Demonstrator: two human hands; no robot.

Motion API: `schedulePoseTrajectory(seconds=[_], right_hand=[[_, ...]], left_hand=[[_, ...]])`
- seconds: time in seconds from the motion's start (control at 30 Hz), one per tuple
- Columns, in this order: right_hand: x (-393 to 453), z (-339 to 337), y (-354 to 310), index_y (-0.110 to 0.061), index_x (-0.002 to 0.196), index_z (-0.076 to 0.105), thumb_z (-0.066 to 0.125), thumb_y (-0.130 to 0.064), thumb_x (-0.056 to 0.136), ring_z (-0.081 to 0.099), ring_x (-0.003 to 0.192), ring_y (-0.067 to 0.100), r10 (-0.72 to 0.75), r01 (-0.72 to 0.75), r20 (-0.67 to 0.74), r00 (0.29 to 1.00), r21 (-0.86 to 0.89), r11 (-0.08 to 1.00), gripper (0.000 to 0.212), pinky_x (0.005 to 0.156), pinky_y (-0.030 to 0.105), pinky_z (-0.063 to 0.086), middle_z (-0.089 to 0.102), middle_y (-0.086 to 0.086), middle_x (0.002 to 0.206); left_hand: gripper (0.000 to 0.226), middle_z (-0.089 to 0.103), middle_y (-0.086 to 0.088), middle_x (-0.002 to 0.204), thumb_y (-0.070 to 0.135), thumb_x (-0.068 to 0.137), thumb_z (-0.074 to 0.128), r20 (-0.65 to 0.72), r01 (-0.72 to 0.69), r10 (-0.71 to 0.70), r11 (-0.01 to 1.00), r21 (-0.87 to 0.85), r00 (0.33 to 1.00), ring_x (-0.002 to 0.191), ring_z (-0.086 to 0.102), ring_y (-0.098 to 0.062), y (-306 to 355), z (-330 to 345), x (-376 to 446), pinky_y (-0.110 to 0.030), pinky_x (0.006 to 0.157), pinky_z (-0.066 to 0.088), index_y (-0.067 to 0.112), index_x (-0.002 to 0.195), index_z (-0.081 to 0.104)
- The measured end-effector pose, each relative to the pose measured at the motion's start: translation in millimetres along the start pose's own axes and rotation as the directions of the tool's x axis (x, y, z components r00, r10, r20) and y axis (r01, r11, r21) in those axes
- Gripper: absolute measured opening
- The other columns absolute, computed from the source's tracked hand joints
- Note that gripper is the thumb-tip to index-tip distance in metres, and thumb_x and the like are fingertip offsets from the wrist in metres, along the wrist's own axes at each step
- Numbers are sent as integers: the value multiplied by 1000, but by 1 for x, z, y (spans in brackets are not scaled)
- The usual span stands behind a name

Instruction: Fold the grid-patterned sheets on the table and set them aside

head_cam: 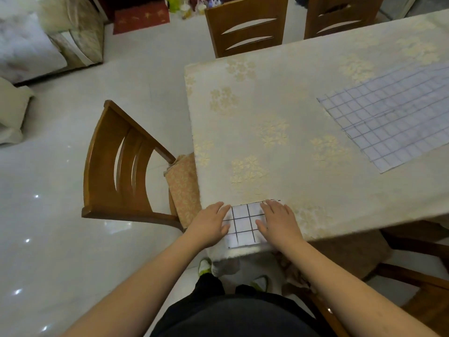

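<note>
- Far to the left of our hands we see a cushioned sofa (70,32) on the pale floor, with a red mat (141,17) beyond it.
- Nearer, just left of our left hand, a wooden chair (116,166) stands pushed against the end of the desk (267,105), a patterned cushion (184,188) on its seat.
- Our left hand (209,227) lies flat, fingers straight, its grip open, pressing on the left edge of the folded grid sheet (245,224).
- That folded sheet sits between our two hands at the near corner of the desk, its near edge close to the desk's rim.
- Our right hand (279,221) likewise lies flat with an open grip, fingers straight, pressing the sheet's right edge.
- Beyond our hands two more wooden chairs (245,27) stand at the desk's far side.
- Well away to the right of our right hand and farther out, an unfolded grid sheet (393,117) lies spread flat on the flowered tablecloth, running out of view at the right.
</note>
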State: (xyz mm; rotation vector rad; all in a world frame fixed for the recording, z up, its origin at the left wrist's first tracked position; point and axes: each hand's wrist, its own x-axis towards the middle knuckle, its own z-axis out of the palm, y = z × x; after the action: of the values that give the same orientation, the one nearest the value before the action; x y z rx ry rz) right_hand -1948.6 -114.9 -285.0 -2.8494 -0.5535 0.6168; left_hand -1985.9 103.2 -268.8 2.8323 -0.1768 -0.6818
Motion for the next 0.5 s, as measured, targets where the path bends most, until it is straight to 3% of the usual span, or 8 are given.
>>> schedulePoseTrajectory(seconds=[0.3,0.4,0.5], right_hand=[[-20,-21,-53,-19,151,28,32,-47,100,22,146,17,-94,94,-8,996,81,992,58,121,36,3,36,0,155],[-23,-25,-75,-16,151,28,34,-47,100,27,144,18,-123,124,-18,992,115,986,60,120,32,5,36,3,155],[-29,-28,-105,-15,150,29,39,-44,100,31,141,21,-172,177,-48,984,133,975,59,117,31,15,37,4,153]], left_hand=[[49,53,0,135,43,98,40,-36,94,-92,994,53,995,117,52,-18,-6,-17,-57,-33,95,42,22,143,42],[47,54,2,136,46,98,39,-61,104,-102,994,28,993,121,51,-18,-13,-24,-72,-37,102,42,24,140,45],[50,49,0,142,51,98,37,-47,123,-122,992,23,991,130,44,-20,-26,-31,-93,-40,112,31,22,138,46]])
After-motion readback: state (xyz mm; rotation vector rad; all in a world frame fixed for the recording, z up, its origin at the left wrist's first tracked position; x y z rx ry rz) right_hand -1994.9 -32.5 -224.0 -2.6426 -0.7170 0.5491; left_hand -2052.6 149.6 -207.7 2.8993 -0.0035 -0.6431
